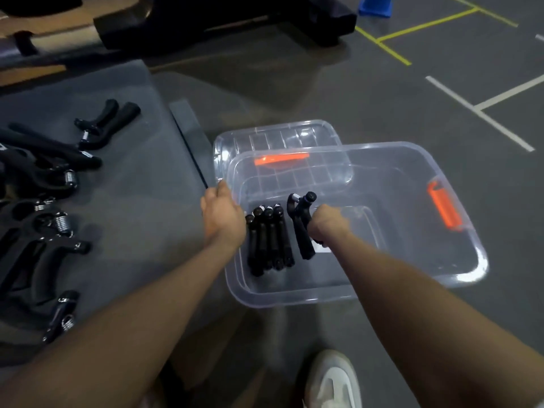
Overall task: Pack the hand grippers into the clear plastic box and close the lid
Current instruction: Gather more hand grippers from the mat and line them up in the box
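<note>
My right hand [325, 223] is down inside the clear plastic storage box [459, 278], fingers curled round one handle of a black spring hand gripper [300, 223], its coil end pointing toward the box's far side. My left hand [223, 214] sits on the box's left rim near the far-left corner; fingers wrap over the edge, gripping it. Between my hands, a row of black hand grippers [269, 240] lies side by side on the box floor by the left wall, just beside the one I hold.

The box carries orange latch handles: one on the far side [281, 159], one on the right end [444, 206]. The right half of its floor is bare. The clear ribbed lid [276, 136] lies on the floor beyond the box, partly tucked under its far rim.

To my left, a grey mat [123, 184] holds more black grippers [44, 207] in a loose pile along its left edge, one pair [103, 123] apart near the far side. The mat's right edge runs just beside the box. Grey floor [397, 107] with white and yellow lines lies open beyond and right. My white shoe [332, 381] is at the near edge.
</note>
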Action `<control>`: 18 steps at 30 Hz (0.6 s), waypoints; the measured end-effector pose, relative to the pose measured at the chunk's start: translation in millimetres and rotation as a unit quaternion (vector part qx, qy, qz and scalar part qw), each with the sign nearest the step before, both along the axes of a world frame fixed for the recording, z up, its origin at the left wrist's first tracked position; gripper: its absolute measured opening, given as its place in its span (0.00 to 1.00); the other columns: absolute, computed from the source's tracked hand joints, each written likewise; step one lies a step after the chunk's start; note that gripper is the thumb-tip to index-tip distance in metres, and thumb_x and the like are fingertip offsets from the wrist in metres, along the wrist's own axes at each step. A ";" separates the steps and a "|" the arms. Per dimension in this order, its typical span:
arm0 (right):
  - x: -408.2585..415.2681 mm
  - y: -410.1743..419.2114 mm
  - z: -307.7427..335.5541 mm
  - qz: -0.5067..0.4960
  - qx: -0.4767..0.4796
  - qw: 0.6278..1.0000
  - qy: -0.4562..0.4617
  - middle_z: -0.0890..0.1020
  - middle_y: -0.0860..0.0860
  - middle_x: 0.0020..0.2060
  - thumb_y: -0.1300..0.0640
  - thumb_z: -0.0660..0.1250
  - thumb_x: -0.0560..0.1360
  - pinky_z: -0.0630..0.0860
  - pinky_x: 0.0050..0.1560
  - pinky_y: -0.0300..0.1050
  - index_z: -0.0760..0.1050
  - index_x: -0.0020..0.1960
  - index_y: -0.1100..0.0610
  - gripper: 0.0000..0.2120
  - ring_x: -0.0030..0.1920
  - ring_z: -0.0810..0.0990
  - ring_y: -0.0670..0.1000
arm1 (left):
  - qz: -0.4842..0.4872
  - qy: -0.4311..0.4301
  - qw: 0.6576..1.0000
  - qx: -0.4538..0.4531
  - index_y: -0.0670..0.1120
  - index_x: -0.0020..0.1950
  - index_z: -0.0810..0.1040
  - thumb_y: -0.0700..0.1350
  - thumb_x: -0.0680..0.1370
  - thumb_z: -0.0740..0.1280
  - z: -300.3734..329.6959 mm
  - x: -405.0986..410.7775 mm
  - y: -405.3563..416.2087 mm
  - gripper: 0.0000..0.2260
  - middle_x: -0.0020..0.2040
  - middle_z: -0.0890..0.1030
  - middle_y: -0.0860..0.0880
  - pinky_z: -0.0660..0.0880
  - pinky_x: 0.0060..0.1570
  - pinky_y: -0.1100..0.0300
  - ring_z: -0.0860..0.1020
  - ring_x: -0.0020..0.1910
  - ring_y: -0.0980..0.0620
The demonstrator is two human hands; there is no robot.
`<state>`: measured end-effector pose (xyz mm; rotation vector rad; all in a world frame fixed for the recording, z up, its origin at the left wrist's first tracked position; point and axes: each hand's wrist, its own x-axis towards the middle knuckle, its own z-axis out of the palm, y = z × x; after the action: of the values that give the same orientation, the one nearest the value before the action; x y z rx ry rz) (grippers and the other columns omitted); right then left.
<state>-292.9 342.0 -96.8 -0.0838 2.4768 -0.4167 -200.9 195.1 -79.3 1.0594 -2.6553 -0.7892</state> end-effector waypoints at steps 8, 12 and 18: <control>11.5 -9.5 -26.7 0.000 0.027 0.998 0.059 0.78 0.58 0.61 0.65 0.58 0.76 0.72 0.60 0.46 0.72 0.61 0.61 0.15 0.63 0.76 0.58 | -0.008 0.067 0.998 0.016 0.39 0.73 0.62 0.35 0.77 0.57 -2.0 15.1 6.1 0.23 0.60 0.70 0.37 0.59 0.58 0.62 0.67 0.61 0.40; 21.5 -8.7 -32.0 -0.003 0.003 1.000 0.030 0.77 0.60 0.62 0.65 0.58 0.76 0.73 0.60 0.48 0.72 0.62 0.64 0.15 0.63 0.76 0.60 | -0.013 0.071 0.997 0.016 0.38 0.73 0.62 0.35 0.77 0.57 -0.2 17.4 7.4 0.24 0.61 0.70 0.37 0.59 0.59 0.62 0.66 0.61 0.40; 24.5 -12.9 -19.3 0.099 0.005 0.995 -0.033 0.76 0.58 0.65 0.63 0.56 0.79 0.73 0.62 0.42 0.76 0.50 0.68 0.12 0.64 0.76 0.58 | -0.017 0.067 0.997 0.031 0.38 0.74 0.60 0.36 0.77 0.57 1.0 18.0 6.8 0.24 0.62 0.69 0.38 0.58 0.61 0.63 0.65 0.63 0.42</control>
<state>-268.4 329.1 -116.1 -0.3046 2.3776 -0.3174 -182.9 201.9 -78.3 0.9432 -2.5572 -0.9211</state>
